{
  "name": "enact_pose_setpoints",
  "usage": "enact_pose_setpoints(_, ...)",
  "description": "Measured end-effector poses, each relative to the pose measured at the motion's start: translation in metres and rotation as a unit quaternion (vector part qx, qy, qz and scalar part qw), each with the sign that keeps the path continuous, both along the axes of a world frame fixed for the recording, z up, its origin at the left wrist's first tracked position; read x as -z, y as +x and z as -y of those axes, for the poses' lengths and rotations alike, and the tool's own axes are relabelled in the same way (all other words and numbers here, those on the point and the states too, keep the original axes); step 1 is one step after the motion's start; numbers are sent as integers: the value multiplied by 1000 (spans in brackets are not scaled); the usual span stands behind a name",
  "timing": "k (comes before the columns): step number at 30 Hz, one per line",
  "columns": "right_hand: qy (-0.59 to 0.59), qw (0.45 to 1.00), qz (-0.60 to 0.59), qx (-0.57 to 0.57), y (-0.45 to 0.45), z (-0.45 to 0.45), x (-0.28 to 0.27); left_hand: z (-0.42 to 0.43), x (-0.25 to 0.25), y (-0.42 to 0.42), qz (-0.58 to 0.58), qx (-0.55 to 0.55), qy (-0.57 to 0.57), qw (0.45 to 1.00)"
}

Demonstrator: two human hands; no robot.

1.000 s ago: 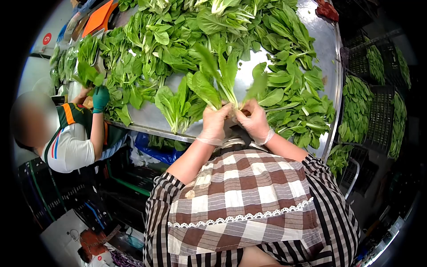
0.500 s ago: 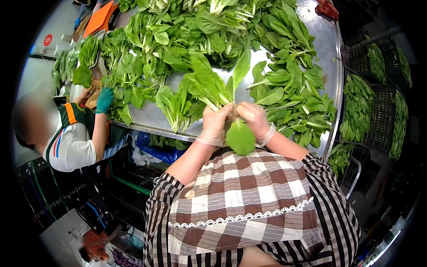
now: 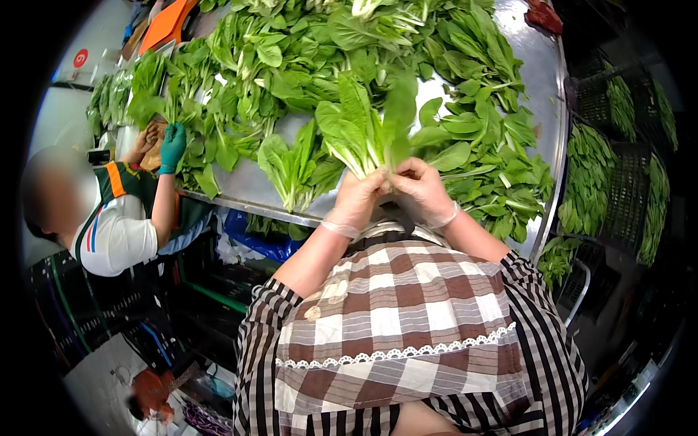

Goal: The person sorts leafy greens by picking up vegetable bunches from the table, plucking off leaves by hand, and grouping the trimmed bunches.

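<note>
A leafy green plant with pale stems stands upright in front of me, leaves pointing away. My left hand, in a clear thin glove, is closed around the base of its stems. Thumb and fingers of my right hand, gloved the same way, pinch at the same base, touching the left fingertips. One leaf on the right side is blurred by motion. Just left of my hands, a smaller leafy plant lies on the metal table. The stem end is hidden by my fingers.
Heaps of leafy greens cover much of the metal table; more greens lie at right. A co-worker's green-gloved hand handles greens at left. Black crates with greens stand beyond the table's right edge.
The round leaf that hung below my hands is gone from there, and a blurred leaf stands upright at right. My hands have turned slightly. The co-worker's gloved hand has moved up a little.
</note>
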State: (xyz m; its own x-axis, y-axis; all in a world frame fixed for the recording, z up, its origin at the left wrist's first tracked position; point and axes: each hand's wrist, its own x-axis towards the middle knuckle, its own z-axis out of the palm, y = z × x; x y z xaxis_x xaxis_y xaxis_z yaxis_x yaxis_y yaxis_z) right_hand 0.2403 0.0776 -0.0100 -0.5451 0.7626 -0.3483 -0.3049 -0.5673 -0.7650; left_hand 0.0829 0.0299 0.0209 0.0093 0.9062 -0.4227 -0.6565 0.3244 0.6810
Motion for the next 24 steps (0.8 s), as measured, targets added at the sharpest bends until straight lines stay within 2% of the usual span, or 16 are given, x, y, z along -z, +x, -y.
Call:
enact_pose_setpoints(1, 9, 1000, 16, 19, -2, 1, -7, -1, -4, 1, -7, 7, 6, 1000)
enact_pose_setpoints(4, 40, 999, -4, -33, 1, -4, -6, -2, -13, -1, -22, 28, -10, 999)
enact_pose_setpoints(8, -95, 995, -8, 2, 5, 2, -10, -2, -12, 1, -47, 5, -4, 999)
enact_pose_setpoints(11, -101, 995, -18, -19, 7, 2, -6, -3, -23, 5, -69, -17, 17, 997)
enact_pose_setpoints(14, -168, 983, -58, -42, 3, 2, -22, -4, -29, 3, -56, 6, 38, 998)
enact_pose_setpoints(17, -178, 972, -131, -76, 3, 1, -29, -3, -30, -1, -31, 28, 31, 999)
enact_pose_setpoints(19, -195, 969, -124, -87, 7, 2, -26, -2, -23, -1, -5, 47, 24, 999)
enact_pose_setpoints(24, -179, 971, -115, -108, 12, 2, -12, 2, -23, -3, -57, -18, 80, 995)
